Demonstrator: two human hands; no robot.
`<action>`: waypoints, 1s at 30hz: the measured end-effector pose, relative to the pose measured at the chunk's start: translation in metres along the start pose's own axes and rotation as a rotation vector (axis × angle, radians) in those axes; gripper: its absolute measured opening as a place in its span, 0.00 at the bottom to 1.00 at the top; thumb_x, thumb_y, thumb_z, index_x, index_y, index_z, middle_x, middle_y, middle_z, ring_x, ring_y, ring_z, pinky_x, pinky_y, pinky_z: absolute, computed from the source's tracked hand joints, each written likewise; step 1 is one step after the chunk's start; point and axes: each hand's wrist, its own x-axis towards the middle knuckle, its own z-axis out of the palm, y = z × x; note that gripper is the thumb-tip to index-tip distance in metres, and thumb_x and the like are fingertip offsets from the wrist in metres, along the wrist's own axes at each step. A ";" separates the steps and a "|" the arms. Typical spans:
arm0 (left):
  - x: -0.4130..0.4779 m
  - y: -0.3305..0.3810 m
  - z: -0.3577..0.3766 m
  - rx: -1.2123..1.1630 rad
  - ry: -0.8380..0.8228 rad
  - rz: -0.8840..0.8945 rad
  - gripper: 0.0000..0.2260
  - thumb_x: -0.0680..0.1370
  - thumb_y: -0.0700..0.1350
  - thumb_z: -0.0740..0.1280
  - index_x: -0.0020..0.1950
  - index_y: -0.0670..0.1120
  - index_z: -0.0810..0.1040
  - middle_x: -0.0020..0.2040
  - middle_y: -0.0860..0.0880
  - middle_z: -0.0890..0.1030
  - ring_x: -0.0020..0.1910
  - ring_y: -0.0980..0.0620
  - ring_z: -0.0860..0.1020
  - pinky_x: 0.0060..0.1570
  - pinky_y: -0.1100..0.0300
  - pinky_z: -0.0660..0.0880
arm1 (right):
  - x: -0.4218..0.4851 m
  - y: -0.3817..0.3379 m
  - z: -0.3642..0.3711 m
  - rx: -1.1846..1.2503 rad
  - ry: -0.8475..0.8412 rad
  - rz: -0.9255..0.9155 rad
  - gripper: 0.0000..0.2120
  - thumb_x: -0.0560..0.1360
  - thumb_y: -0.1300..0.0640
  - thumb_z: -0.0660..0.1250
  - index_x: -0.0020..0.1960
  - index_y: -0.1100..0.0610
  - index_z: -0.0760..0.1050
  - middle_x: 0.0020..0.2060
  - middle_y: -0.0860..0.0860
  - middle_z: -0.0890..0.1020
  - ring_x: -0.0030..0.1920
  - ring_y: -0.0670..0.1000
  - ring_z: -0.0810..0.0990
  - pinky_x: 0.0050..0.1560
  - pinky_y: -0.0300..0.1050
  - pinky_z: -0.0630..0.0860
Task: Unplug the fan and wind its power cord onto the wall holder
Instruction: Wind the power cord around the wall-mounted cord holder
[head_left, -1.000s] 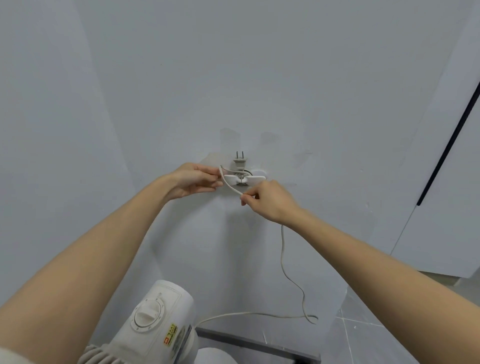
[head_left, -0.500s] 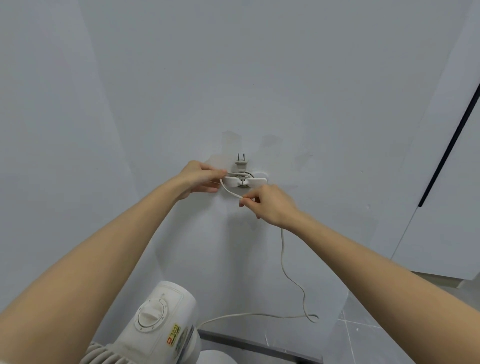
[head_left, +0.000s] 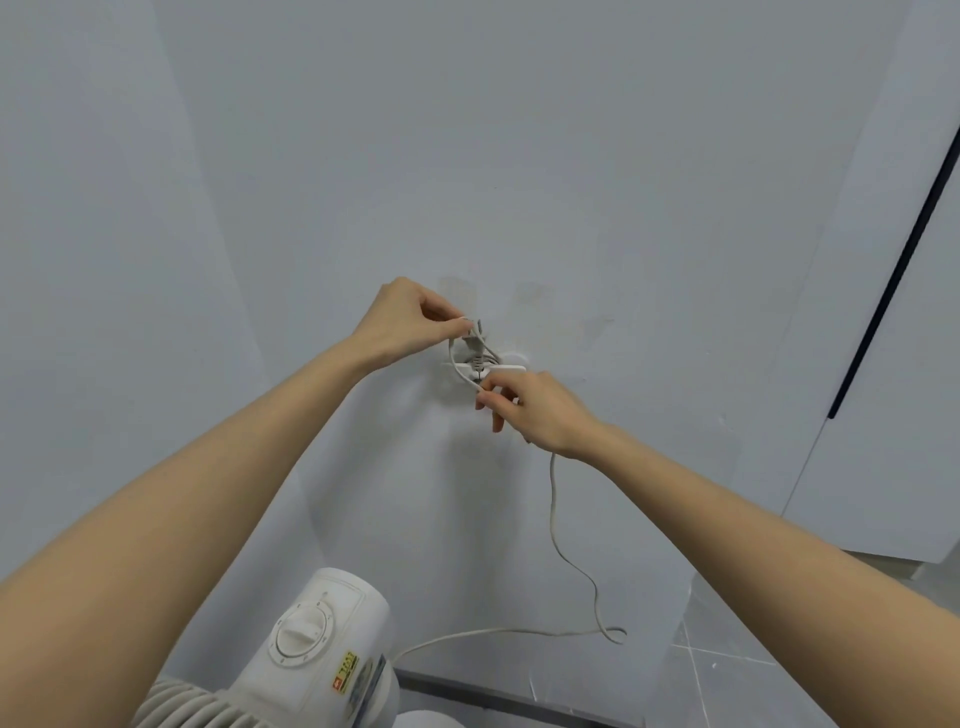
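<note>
Your left hand has risen to pinch the plug above the wall holder. Your right hand pinches the cord just below. Winding looks barely begun, with slack trailing to the fan.

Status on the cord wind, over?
Left hand pinches plug above wall holder. Right hand pinches cord just below it. Slack trails down to fan; nothing blocking.
</note>
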 end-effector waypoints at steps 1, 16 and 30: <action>0.002 0.001 0.002 -0.005 0.008 0.011 0.04 0.71 0.45 0.73 0.44 0.46 0.86 0.37 0.54 0.84 0.34 0.68 0.78 0.38 0.76 0.73 | 0.000 0.000 -0.001 -0.004 0.006 0.007 0.09 0.80 0.50 0.59 0.44 0.49 0.75 0.37 0.46 0.84 0.28 0.35 0.74 0.40 0.48 0.75; 0.019 -0.003 0.011 -0.013 0.064 -0.068 0.05 0.72 0.41 0.70 0.43 0.42 0.86 0.40 0.45 0.85 0.38 0.50 0.84 0.46 0.59 0.81 | 0.009 -0.007 0.004 -0.109 0.119 -0.014 0.11 0.81 0.49 0.56 0.53 0.51 0.75 0.46 0.46 0.80 0.47 0.50 0.74 0.40 0.45 0.66; -0.005 -0.063 0.021 -0.235 -0.073 -0.431 0.08 0.74 0.41 0.71 0.47 0.37 0.83 0.44 0.42 0.82 0.28 0.56 0.80 0.34 0.66 0.80 | 0.007 -0.005 0.018 -0.255 0.013 -0.114 0.12 0.80 0.50 0.60 0.52 0.53 0.80 0.66 0.45 0.69 0.63 0.50 0.70 0.46 0.47 0.73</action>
